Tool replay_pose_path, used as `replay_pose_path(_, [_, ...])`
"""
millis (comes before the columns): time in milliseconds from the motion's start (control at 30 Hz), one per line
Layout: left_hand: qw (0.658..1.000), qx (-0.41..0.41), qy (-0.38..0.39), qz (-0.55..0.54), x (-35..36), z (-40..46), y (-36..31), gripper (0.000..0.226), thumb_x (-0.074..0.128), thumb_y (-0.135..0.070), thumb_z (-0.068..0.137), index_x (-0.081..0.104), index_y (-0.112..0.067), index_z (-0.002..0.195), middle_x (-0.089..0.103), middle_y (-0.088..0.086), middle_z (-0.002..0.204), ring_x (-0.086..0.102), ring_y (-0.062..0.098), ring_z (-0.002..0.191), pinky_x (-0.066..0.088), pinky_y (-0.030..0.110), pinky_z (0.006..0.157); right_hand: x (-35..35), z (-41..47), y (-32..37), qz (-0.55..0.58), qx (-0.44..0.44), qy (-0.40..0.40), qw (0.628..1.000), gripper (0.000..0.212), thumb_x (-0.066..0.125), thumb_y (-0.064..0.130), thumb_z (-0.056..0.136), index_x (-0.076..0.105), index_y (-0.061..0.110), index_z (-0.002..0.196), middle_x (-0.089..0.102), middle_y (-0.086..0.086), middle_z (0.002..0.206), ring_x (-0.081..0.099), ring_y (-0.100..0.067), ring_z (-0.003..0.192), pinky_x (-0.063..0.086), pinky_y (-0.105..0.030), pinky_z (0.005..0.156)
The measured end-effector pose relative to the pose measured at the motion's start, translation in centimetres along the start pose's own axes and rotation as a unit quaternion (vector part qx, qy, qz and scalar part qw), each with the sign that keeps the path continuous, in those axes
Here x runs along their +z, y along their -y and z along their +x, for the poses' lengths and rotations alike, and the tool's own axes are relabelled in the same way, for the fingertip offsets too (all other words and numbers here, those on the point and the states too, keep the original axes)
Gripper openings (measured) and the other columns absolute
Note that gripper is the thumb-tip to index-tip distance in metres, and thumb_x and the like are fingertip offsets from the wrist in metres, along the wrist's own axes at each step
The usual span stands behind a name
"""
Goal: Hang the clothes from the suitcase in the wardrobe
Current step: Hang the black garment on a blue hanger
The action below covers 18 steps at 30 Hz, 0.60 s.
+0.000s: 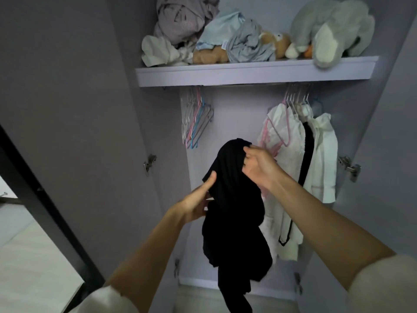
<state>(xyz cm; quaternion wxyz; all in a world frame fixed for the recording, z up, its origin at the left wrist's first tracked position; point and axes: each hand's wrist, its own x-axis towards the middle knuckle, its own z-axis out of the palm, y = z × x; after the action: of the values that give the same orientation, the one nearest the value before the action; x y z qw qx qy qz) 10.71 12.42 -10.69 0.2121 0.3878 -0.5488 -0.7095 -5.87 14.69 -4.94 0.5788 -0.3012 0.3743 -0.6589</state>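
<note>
- A black garment [230,199] is hanging in the air in front of the open wardrobe [225,114], in the middle, between the two groups of hangers; its lower part is falling down toward the wardrobe floor.
- The right hand [255,166] is grasping the top of the garment, with the fingers curled into the fabric near its highest point.
- The left hand [198,199] is pinching the left edge lower down, the thumb lying on the cloth; the other fingers are hidden behind it.
- I cannot tell if a hanger is already inside the garment; none is showing.
- On the left, a bunch of empty hangers [196,118] is waiting on the rail, pink, blue and white ones.
- On the right, several white garments [316,154] and one dark piece are already hanging on hangers, so part of the work seems done.
- Above, the shelf [248,73] is carrying crumpled clothes [203,26] and soft toys [331,28].
- The suitcase is not in view, so how many clothes are remaining I cannot say; this black piece at least is not yet on the rail.
</note>
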Motion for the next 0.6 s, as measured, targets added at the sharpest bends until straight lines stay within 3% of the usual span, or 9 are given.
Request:
replay_pose_path(67, [0.999,0.014,0.030,0.014,0.9,0.1,0.4,0.073,0.060,-0.061,0.073,0.049,-0.019,0.131,0.059,0.001,0.127,0.054,0.019,0.119,0.037,0.036,0.107,0.1,0.0,0.1,0.017,-0.001,0.008,1.000,0.021,0.037,0.005,0.096,0.053,0.010,0.083,0.068,-0.003,0.072,0.057,-0.017,0.084,0.046,-0.025,0.079])
replay_pose_path(133, [0.999,0.019,-0.017,0.034,1.4,0.4,0.5,0.062,0.059,-0.042,0.086,0.043,-0.008,0.136,0.058,0.007,0.129,0.056,0.022,0.116,0.041,0.036,0.104,0.3,0.0,0.2,-0.006,0.006,0.018,1.000,0.019,0.038,0.009,0.097,0.053,0.011,0.086,0.065,-0.003,0.086,0.056,-0.016,0.088,0.044,-0.024,0.080])
replay_pose_path(233, [0.995,0.039,-0.074,-0.056,2.0,0.3,-0.6,0.043,0.046,-0.023,0.097,0.043,-0.001,0.134,0.055,0.015,0.131,0.056,0.024,0.111,0.045,0.035,0.096,-0.7,-0.1,-0.6,-0.182,0.009,-0.009,0.983,0.023,0.039,0.011,0.098,0.052,0.010,0.116,0.056,-0.004,0.110,0.054,-0.018,0.102,0.043,-0.029,0.089])
replay_pose_path(300, [0.985,0.048,-0.104,-0.127,2.2,0.1,-1.8,0.039,0.039,-0.023,0.100,0.044,-0.003,0.132,0.052,0.014,0.134,0.053,0.025,0.114,0.042,0.033,0.090,-2.3,-0.9,-1.5,-0.310,0.028,-0.026,0.950,0.031,0.042,0.016,0.098,0.049,0.009,0.127,0.057,-0.004,0.115,0.054,-0.016,0.101,0.042,-0.029,0.089])
replay_pose_path(400, [0.967,0.040,-0.144,-0.204,1.9,0.2,-2.8,0.040,0.032,-0.026,0.102,0.044,-0.005,0.133,0.048,0.013,0.137,0.045,0.026,0.128,0.037,0.031,0.090,-5.6,-2.3,-3.5,-0.368,0.052,-0.002,0.928,0.035,0.044,0.032,0.096,0.056,0.014,0.123,0.062,-0.001,0.117,0.059,-0.012,0.097,0.045,-0.026,0.086])
replay_pose_path(500, [0.953,0.032,-0.160,-0.254,1.6,0.2,-3.4,0.042,0.028,-0.028,0.102,0.044,-0.005,0.133,0.049,0.013,0.136,0.043,0.026,0.129,0.036,0.032,0.090,-7.5,-3.5,-5.2,-0.397,0.019,0.007,0.918,0.037,0.044,0.040,0.095,0.056,0.022,0.125,0.060,0.004,0.125,0.055,-0.010,0.115,0.039,-0.033,0.107])
replay_pose_path(600, [0.936,0.022,-0.180,-0.301,1.3,0.7,-3.5,0.038,0.026,-0.025,0.103,0.051,-0.004,0.124,0.058,0.010,0.107,0.051,0.025,0.117,0.039,0.031,0.087,-8.5,-4.4,-6.4,-0.365,0.047,0.055,0.928,0.042,0.042,0.041,0.095,0.047,0.024,0.133,0.057,0.007,0.129,0.053,-0.007,0.118,0.038,-0.033,0.107])
